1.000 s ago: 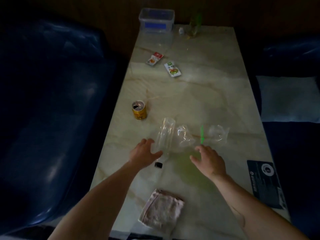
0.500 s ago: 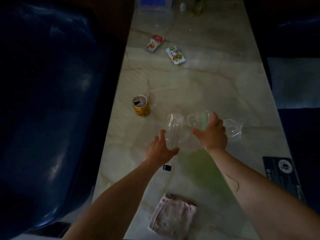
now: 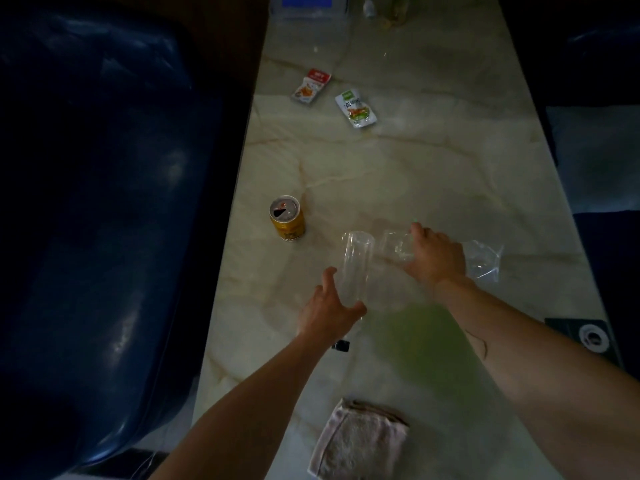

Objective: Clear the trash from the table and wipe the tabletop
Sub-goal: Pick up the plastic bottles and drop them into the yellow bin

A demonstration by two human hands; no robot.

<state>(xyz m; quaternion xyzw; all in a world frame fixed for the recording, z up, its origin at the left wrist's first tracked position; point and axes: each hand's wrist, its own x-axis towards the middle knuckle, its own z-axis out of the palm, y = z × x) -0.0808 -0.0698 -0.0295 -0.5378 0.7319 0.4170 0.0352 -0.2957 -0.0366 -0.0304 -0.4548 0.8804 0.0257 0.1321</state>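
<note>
A clear plastic bottle (image 3: 356, 261) lies on the marble table (image 3: 433, 174). My left hand (image 3: 329, 311) curls round its near end, thumb on the left side. My right hand (image 3: 434, 259) grips a crumpled clear plastic cup (image 3: 394, 245); another piece of clear plastic (image 3: 483, 259) sticks out to the right of that hand. A green spill (image 3: 426, 341) spreads on the tabletop below the hands. A yellow drink can (image 3: 287, 219) stands open to the left. Two snack packets, one red (image 3: 310, 85) and one green (image 3: 355, 109), lie farther back. A folded pink cloth (image 3: 360, 441) lies at the near edge.
A small black cap (image 3: 341, 345) lies by my left wrist. A clear storage box (image 3: 304, 5) and a bottle (image 3: 394, 8) stand at the far end. A dark card (image 3: 585, 337) lies at the right edge. Dark blue seats (image 3: 104, 202) flank the table.
My right hand has gone from open above the table to gripping the crumpled cup. My left hand has closed round the bottle's near end. The view has shifted forward.
</note>
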